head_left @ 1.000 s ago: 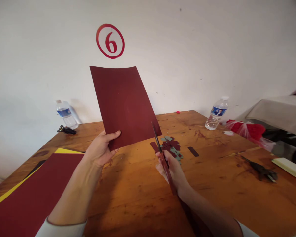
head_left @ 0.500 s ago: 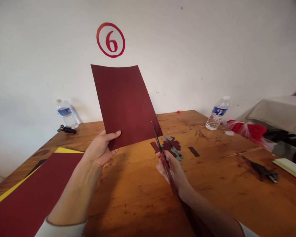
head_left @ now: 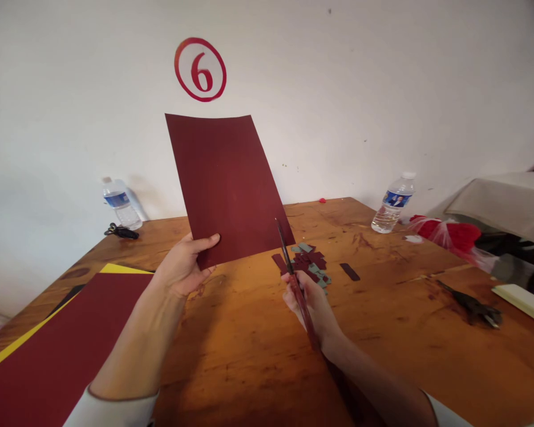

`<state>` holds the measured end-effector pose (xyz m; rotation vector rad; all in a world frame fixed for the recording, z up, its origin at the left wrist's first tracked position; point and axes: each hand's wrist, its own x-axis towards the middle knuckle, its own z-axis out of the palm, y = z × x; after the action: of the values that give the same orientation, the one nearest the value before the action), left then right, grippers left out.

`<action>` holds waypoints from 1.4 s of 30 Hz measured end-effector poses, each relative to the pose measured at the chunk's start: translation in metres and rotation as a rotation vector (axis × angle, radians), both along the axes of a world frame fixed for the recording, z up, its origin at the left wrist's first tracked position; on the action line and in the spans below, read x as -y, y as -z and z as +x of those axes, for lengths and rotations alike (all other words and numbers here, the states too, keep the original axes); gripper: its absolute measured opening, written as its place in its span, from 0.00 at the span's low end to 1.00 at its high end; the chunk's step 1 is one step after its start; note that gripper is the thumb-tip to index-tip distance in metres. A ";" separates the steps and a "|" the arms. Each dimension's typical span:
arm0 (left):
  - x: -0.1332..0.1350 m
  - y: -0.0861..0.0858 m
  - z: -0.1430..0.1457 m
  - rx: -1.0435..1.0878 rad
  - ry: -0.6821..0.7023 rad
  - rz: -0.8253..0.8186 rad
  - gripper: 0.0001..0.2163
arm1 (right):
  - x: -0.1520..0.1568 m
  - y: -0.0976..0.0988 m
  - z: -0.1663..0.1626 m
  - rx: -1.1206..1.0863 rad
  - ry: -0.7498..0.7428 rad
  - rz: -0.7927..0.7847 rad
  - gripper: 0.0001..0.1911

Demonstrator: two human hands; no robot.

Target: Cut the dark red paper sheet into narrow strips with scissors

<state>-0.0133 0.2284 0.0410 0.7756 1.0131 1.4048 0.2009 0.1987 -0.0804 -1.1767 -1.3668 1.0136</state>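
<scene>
A dark red sheet of paper [head_left: 231,184] stands tilted up above the table, its lower left corner pinched in my left hand [head_left: 189,264]. The thumb lies on the front; the fingers are mostly behind it. My right hand [head_left: 311,302] is closed around a pair of scissors [head_left: 300,302] with reddish-brown handles. Their narrow dark blades point up and overlap the sheet's lower right corner; I cannot tell whether the paper is between them. Just beyond the right hand lies a pile of small red and grey-green paper scraps [head_left: 311,261], with one dark strip [head_left: 349,272] apart from it.
More dark red paper [head_left: 66,350] lies over a yellow sheet [head_left: 120,269] at the left of the wooden table [head_left: 244,367]. Water bottles [head_left: 121,204] stand at both back corners, black keys or cord [head_left: 122,231] by the left one. A dark tool [head_left: 471,307] and a pale notebook [head_left: 523,303] lie right.
Almost nothing differs. The sheet, both hands and the scissors appear shifted very slightly to the right, along with a small shift of the whole view.
</scene>
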 end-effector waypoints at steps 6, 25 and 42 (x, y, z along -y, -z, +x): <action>0.000 0.000 0.000 0.027 -0.011 0.006 0.21 | 0.005 -0.008 -0.004 -0.060 -0.010 -0.046 0.11; 0.004 -0.005 0.001 0.040 0.050 -0.017 0.24 | 0.001 0.008 -0.002 -0.120 -0.062 -0.021 0.15; 0.004 -0.003 -0.002 0.032 0.063 -0.018 0.22 | 0.001 0.008 -0.001 -0.138 -0.041 -0.046 0.15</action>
<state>-0.0150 0.2244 0.0440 0.7627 0.9674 1.3487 0.2002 0.1977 -0.0883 -1.0958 -1.2688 1.1396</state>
